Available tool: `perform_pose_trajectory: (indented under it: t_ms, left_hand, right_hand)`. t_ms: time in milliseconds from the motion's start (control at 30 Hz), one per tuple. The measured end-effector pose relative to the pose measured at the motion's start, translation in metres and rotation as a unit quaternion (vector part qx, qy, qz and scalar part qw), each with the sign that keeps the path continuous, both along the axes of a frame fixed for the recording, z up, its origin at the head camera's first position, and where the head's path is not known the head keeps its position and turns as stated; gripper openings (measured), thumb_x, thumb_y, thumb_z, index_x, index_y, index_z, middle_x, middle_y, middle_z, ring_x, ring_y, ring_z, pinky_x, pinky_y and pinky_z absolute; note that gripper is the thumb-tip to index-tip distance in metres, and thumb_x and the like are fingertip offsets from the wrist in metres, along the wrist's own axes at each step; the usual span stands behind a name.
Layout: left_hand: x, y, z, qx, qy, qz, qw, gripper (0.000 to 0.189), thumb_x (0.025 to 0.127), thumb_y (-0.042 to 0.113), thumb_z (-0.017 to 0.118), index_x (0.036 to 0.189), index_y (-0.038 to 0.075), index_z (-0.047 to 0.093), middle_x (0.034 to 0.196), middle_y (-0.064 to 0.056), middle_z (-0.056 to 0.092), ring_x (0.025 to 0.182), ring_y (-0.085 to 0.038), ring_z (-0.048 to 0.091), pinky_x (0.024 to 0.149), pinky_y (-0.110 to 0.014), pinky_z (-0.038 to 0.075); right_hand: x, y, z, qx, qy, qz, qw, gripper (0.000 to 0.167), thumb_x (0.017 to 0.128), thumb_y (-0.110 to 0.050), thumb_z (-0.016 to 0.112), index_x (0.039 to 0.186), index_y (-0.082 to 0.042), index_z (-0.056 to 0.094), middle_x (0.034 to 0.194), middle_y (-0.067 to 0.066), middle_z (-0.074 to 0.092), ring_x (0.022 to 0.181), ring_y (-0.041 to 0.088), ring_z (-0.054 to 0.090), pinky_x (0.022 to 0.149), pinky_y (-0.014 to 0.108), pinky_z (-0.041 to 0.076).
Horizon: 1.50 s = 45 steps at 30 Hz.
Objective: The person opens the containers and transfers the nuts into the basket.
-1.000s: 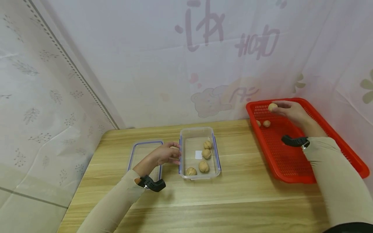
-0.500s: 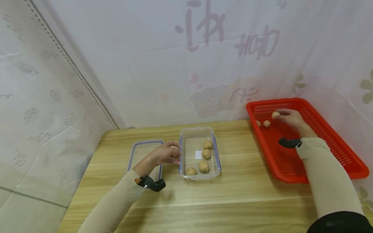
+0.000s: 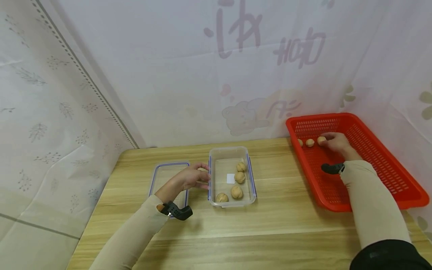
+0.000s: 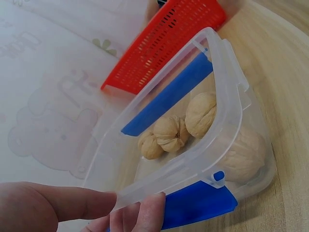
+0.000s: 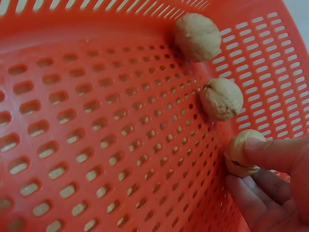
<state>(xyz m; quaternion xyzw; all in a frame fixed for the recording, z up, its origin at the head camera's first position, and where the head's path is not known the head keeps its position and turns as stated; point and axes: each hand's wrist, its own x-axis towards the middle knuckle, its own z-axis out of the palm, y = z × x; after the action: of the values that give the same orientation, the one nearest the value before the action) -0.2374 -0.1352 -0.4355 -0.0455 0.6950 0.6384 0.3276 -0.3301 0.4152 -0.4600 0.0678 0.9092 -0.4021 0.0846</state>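
Note:
My right hand [image 3: 337, 142] reaches into the red plastic basket [image 3: 314, 180]. Thumb and fingers hold a walnut [image 5: 239, 150] low in the basket, right by its slotted wall. Two more walnuts lie in a row beside it, a middle walnut [image 5: 222, 99] and an end walnut [image 5: 198, 37]. At the left side of a clear plastic container [image 3: 219, 155], my left hand [image 3: 192, 178] grips the rim, thumb on top and fingers below it by the blue clip [image 4: 198, 205]. Several walnuts sit inside, among them a large walnut [image 3: 236, 192].
A clear lid [image 3: 165, 170] with a blue seal lies on the wooden table [image 3: 216, 240], partly beneath my left forearm. A printed white curtain [image 3: 168, 75] hangs behind the table and along both sides. Bare wood separates the container from the basket.
My right hand has lowered the walnut from above the basket's far end to its floor, beside the other two. My left hand and the container stay in place.

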Motion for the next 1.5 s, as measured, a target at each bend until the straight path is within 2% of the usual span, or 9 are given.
perform_pose_trajectory:
  t_ms: [567, 900, 1100, 1367, 1500]
  left_hand:
    - [0.000, 0.000, 0.002, -0.006, 0.001, -0.001, 1.0000, 0.037, 0.099, -0.007, 0.052, 0.134, -0.006, 0.038, 0.098, -0.012, 0.052, 0.085, -0.020, 0.057, 0.078, -0.035, 0.065]
    - [0.001, -0.001, 0.003, -0.008, 0.004, -0.004, 1.0000, 0.039, 0.100, -0.007, 0.052, 0.136, -0.007, 0.038, 0.099, -0.012, 0.052, 0.085, -0.020, 0.057, 0.079, -0.035, 0.065]
    - [0.001, -0.002, 0.003, -0.009, 0.004, -0.008, 0.9999, 0.039, 0.100, -0.006, 0.052, 0.136, -0.007, 0.038, 0.099, -0.012, 0.052, 0.085, -0.020, 0.057, 0.079, -0.035, 0.065]
    - [0.001, -0.001, 0.003, -0.011, 0.002, -0.008, 0.9999, 0.039, 0.100, -0.006, 0.053, 0.136, -0.007, 0.038, 0.100, -0.012, 0.052, 0.086, -0.020, 0.057, 0.081, -0.036, 0.065]
    - [0.001, -0.002, 0.003, -0.014, 0.002, -0.009, 0.9999, 0.040, 0.100, -0.005, 0.053, 0.137, -0.007, 0.037, 0.101, -0.012, 0.052, 0.087, -0.020, 0.058, 0.081, -0.036, 0.065]
  right_hand:
    - [-0.003, -0.002, 0.004, 0.024, -0.018, 0.031, 0.9991, 0.058, 0.104, -0.018, 0.055, 0.146, 0.016, 0.034, 0.144, 0.042, 0.035, 0.130, 0.054, 0.037, 0.112, 0.066, 0.033]
    - [-0.002, -0.001, 0.012, 0.029, -0.028, 0.062, 0.9973, 0.063, 0.102, -0.015, 0.053, 0.149, 0.018, 0.026, 0.147, 0.044, 0.029, 0.132, 0.056, 0.033, 0.113, 0.068, 0.031]
    - [-0.004, 0.000, 0.018, 0.047, -0.028, 0.077, 0.9955, 0.066, 0.104, -0.020, 0.054, 0.149, 0.019, 0.024, 0.144, 0.045, 0.031, 0.131, 0.058, 0.035, 0.112, 0.069, 0.032]
    - [-0.004, -0.006, 0.033, 0.111, -0.021, 0.113, 0.9871, 0.076, 0.109, -0.038, 0.043, 0.149, 0.022, 0.018, 0.149, 0.046, 0.022, 0.137, 0.061, 0.024, 0.114, 0.071, 0.026]
    - [-0.004, -0.009, 0.040, 0.141, -0.009, 0.129, 0.9816, 0.078, 0.110, -0.040, 0.040, 0.149, 0.023, 0.015, 0.150, 0.048, 0.019, 0.138, 0.062, 0.020, 0.115, 0.072, 0.023]
